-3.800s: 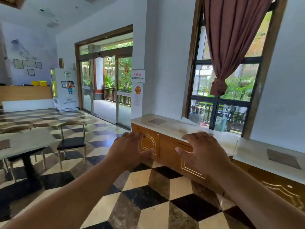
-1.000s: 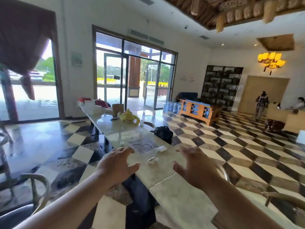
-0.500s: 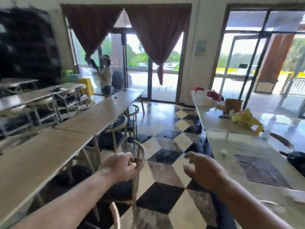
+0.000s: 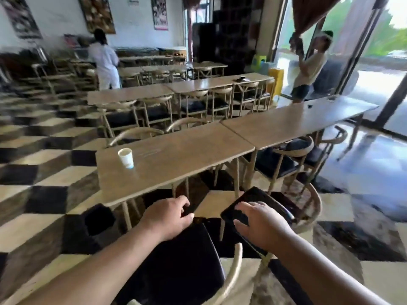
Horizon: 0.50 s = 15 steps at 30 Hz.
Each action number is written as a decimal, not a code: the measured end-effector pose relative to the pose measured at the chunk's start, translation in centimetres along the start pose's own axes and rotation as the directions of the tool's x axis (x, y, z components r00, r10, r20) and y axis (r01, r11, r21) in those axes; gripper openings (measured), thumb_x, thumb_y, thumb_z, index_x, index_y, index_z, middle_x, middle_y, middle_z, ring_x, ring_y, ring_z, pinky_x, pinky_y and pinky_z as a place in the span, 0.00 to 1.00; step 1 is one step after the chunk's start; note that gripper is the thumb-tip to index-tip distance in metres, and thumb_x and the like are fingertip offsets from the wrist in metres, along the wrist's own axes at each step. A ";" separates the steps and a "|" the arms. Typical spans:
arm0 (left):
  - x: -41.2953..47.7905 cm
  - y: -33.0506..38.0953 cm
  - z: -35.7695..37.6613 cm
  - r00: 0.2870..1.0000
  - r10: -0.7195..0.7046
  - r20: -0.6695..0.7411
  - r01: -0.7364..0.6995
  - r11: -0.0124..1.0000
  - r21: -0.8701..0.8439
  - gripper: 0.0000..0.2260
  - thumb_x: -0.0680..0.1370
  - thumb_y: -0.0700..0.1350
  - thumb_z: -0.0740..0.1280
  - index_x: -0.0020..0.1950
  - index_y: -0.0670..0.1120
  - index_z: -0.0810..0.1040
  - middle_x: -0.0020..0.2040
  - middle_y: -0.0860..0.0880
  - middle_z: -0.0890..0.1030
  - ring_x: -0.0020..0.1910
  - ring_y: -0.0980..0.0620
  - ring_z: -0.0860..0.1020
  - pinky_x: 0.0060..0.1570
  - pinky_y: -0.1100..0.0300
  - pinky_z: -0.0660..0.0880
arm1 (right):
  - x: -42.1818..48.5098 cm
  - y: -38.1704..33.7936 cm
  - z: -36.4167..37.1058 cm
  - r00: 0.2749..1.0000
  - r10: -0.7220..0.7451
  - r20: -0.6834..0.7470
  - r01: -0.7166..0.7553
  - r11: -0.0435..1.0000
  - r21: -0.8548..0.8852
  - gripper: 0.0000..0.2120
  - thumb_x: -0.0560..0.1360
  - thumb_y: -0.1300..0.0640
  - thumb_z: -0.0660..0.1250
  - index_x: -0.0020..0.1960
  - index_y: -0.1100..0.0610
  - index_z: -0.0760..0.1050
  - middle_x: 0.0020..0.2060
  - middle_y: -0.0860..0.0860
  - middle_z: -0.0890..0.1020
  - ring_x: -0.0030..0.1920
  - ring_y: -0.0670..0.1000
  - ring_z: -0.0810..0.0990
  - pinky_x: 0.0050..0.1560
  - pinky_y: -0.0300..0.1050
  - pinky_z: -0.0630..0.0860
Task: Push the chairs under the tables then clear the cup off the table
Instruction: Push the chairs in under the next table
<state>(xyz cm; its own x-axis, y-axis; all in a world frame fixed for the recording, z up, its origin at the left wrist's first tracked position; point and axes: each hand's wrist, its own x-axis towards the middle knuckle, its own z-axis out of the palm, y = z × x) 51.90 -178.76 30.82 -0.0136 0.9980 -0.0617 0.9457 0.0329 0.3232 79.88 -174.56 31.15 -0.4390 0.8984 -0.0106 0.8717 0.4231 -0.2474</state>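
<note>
A white paper cup (image 4: pixel 126 157) stands upright near the left end of a light wooden table (image 4: pixel 189 155). In front of that table two wooden chairs with black seats stand pulled out: one right below me (image 4: pixel 182 267), another to its right (image 4: pixel 277 208). My left hand (image 4: pixel 167 216) hovers over the near chair's seat, fingers apart, holding nothing. Spread and empty too, my right hand (image 4: pixel 259 223) hangs above the gap between both chairs. Neither hand touches a chair.
More chairs (image 4: pixel 293 159) stand under the adjoining table (image 4: pixel 295 122) on the right. Further rows of tables and chairs (image 4: pixel 198 100) fill the back. One person in white (image 4: pixel 104 60) stands far left, another (image 4: pixel 308 62) by the glass doors. The floor is chequered tile.
The view has swung left across the room, from the long marble table to the wooden tables with the cup. Both hands stay raised and empty, now over the pulled-out chairs.
</note>
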 end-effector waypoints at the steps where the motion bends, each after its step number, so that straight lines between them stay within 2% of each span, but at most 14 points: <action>1: 0.2 -1.7 1.0 0.999 -0.036 0.000 0.036 0.999 -0.023 0.18 0.78 0.67 0.64 0.63 0.60 0.75 0.52 0.60 0.81 0.51 0.55 0.80 0.45 0.55 0.75 | 1.4 -0.3 1.1 0.999 -0.008 0.036 0.008 1.000 -0.002 0.24 0.78 0.35 0.61 0.67 0.46 0.76 0.57 0.46 0.83 0.63 0.52 0.78 0.57 0.52 0.78; 3: 0.7 -4.7 3.9 0.995 -0.097 0.007 0.097 0.993 -0.062 0.17 0.77 0.67 0.63 0.61 0.60 0.75 0.51 0.60 0.81 0.50 0.56 0.80 0.43 0.58 0.73 | 3.7 -0.7 3.8 0.993 -0.007 0.115 0.006 1.000 0.006 0.24 0.77 0.34 0.60 0.66 0.46 0.76 0.58 0.45 0.82 0.63 0.52 0.77 0.58 0.51 0.78; 5: 1.1 -7.0 7.4 0.987 -0.153 0.048 0.157 0.982 -0.102 0.17 0.79 0.64 0.65 0.63 0.59 0.76 0.55 0.59 0.82 0.52 0.57 0.80 0.42 0.61 0.70 | 5.4 -0.8 6.9 0.978 -0.030 0.208 0.034 0.999 -0.020 0.24 0.79 0.35 0.61 0.70 0.45 0.75 0.61 0.45 0.82 0.65 0.51 0.76 0.61 0.50 0.77; 8: 1.2 -9.2 13.2 0.958 -0.229 0.174 0.252 0.959 -0.129 0.17 0.81 0.61 0.65 0.67 0.56 0.74 0.61 0.57 0.81 0.57 0.54 0.79 0.45 0.57 0.71 | 7.5 -0.3 11.7 0.930 -0.081 0.358 0.113 0.991 -0.070 0.24 0.79 0.38 0.63 0.72 0.47 0.74 0.63 0.47 0.82 0.68 0.52 0.74 0.64 0.50 0.74; 10: 0.9 -10.4 17.1 0.926 -0.275 0.258 0.315 0.941 -0.127 0.18 0.81 0.60 0.64 0.69 0.56 0.73 0.63 0.57 0.80 0.56 0.54 0.79 0.44 0.57 0.71 | 8.5 0.5 15.6 0.892 -0.095 0.441 0.137 0.988 -0.066 0.24 0.80 0.39 0.63 0.73 0.47 0.73 0.64 0.47 0.81 0.68 0.53 0.74 0.63 0.52 0.74; 13: -0.7 -11.7 22.8 0.862 -0.330 0.384 0.403 0.906 -0.126 0.19 0.81 0.61 0.64 0.69 0.57 0.72 0.65 0.57 0.80 0.48 0.56 0.76 0.41 0.58 0.72 | 8.6 1.5 22.0 0.810 -0.091 0.580 0.125 0.992 -0.019 0.24 0.80 0.37 0.63 0.72 0.46 0.73 0.63 0.46 0.80 0.66 0.54 0.76 0.61 0.53 0.76; 15: -2.4 -12.2 26.0 0.793 -0.353 0.496 0.466 0.876 -0.123 0.24 0.78 0.65 0.67 0.71 0.58 0.71 0.67 0.58 0.79 0.49 0.57 0.76 0.43 0.58 0.74 | 8.1 2.2 25.7 0.716 -0.138 0.684 0.171 0.985 0.019 0.27 0.79 0.34 0.63 0.74 0.45 0.71 0.64 0.47 0.79 0.67 0.53 0.76 0.62 0.53 0.77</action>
<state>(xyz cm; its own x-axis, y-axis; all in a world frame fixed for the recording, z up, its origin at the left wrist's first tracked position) 48.83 -182.92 2.47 -0.1831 0.7532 -0.6318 0.7822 0.5009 0.3704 72.62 -169.35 5.65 -0.5837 0.5046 -0.6361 0.7792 0.5684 -0.2642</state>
